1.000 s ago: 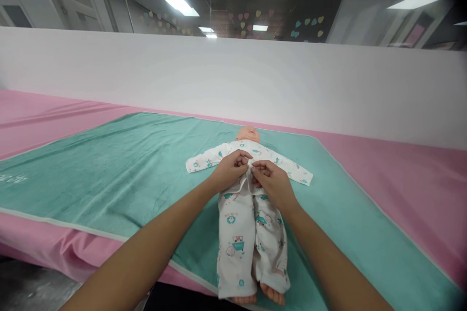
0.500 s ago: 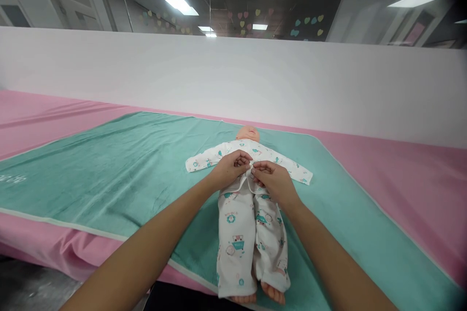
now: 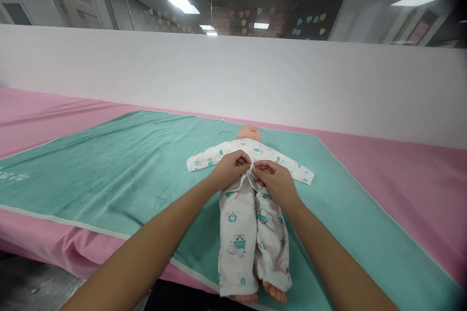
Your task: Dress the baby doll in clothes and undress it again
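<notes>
A baby doll [image 3: 249, 132] lies on its back on a teal towel [image 3: 109, 165], head away from me and bare feet near the front edge. It wears a white printed shirt [image 3: 280, 162] with sleeves spread out and matching printed trousers [image 3: 237, 238]. My left hand [image 3: 230, 169] and my right hand [image 3: 274, 181] meet over the doll's belly. Both pinch the shirt's front edges together at the middle, fingers curled. What sits between the fingertips is too small to make out.
The towel covers a pink sheet [image 3: 401, 175] on a wide bed-like surface. A white panel [image 3: 233, 77] runs along the back. Behind it are glass walls with paper hearts [image 3: 306, 22]. Dark floor shows at the lower left.
Both hands stay pinched at the shirt front, with only slight finger movement. The view has shifted a little.
</notes>
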The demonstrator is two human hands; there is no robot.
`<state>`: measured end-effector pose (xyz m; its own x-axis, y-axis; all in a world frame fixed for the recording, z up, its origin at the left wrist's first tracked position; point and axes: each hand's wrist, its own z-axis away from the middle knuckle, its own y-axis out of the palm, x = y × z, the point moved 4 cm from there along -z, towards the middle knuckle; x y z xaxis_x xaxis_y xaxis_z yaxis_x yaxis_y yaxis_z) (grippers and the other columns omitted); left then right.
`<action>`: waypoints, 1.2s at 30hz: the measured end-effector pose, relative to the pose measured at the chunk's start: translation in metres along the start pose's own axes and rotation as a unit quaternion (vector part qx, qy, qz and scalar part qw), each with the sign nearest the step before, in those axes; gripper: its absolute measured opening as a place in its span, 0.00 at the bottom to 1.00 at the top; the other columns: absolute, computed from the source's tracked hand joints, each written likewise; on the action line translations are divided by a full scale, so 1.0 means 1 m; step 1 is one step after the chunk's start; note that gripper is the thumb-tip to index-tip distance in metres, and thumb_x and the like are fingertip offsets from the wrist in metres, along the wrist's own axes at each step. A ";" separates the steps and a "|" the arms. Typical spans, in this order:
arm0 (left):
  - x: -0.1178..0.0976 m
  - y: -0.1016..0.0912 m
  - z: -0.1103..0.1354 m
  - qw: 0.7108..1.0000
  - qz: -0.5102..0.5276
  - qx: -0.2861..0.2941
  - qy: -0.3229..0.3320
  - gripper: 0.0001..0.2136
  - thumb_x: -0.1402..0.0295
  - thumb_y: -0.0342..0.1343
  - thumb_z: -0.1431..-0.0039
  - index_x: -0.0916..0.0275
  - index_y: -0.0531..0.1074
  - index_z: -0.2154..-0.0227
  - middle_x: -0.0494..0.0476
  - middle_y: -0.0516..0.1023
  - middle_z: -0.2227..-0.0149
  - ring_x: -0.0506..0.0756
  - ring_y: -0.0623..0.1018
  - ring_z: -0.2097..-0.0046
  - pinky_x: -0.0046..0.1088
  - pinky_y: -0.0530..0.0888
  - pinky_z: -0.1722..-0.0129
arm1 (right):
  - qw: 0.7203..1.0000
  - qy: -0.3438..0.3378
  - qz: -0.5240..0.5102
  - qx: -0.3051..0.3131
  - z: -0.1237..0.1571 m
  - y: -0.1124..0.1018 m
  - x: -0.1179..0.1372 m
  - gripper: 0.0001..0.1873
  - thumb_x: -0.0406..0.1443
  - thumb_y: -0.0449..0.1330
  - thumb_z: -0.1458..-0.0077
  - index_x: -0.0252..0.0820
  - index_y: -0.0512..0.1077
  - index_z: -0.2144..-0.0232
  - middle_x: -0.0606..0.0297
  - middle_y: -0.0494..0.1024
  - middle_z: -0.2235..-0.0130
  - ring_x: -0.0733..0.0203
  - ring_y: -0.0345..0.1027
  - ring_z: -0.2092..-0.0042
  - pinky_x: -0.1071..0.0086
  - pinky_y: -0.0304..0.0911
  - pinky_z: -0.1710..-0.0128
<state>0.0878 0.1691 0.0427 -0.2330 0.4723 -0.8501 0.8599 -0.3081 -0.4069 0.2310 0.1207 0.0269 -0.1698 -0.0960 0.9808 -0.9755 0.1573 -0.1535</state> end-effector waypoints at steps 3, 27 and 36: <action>-0.001 0.000 0.000 1.000 -0.002 0.005 -0.009 0.04 0.70 0.53 0.49 0.61 0.71 0.70 0.49 0.72 0.73 0.49 0.69 0.71 0.22 0.65 0.72 | 1.000 -0.011 -0.004 -0.005 0.000 0.000 0.000 0.13 0.40 0.62 0.54 0.40 0.72 0.66 0.66 0.74 0.72 0.65 0.67 0.72 0.75 0.60 0.76; 0.011 0.000 -0.005 0.991 0.134 0.027 -0.007 0.07 0.68 0.57 0.50 0.63 0.69 0.67 0.50 0.72 0.70 0.48 0.70 0.69 0.23 0.66 0.69 | 1.000 0.019 0.000 -0.011 -0.001 0.001 -0.002 0.13 0.43 0.62 0.55 0.40 0.72 0.70 0.62 0.77 0.72 0.64 0.68 0.72 0.74 0.61 0.76; -0.001 -0.004 -0.001 0.999 0.003 0.026 -0.022 0.06 0.65 0.55 0.48 0.61 0.72 0.71 0.49 0.72 0.75 0.49 0.69 0.72 0.24 0.65 0.73 | 0.999 0.026 -0.047 -0.003 -0.001 0.001 -0.001 0.14 0.42 0.64 0.57 0.39 0.71 0.68 0.62 0.77 0.73 0.64 0.68 0.72 0.74 0.60 0.75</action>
<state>0.0846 0.1706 0.0453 -0.2498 0.4335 -0.8658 0.8366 -0.3535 -0.4184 0.2304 0.1215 0.0261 -0.0694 -0.0597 0.9958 -0.9860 0.1558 -0.0594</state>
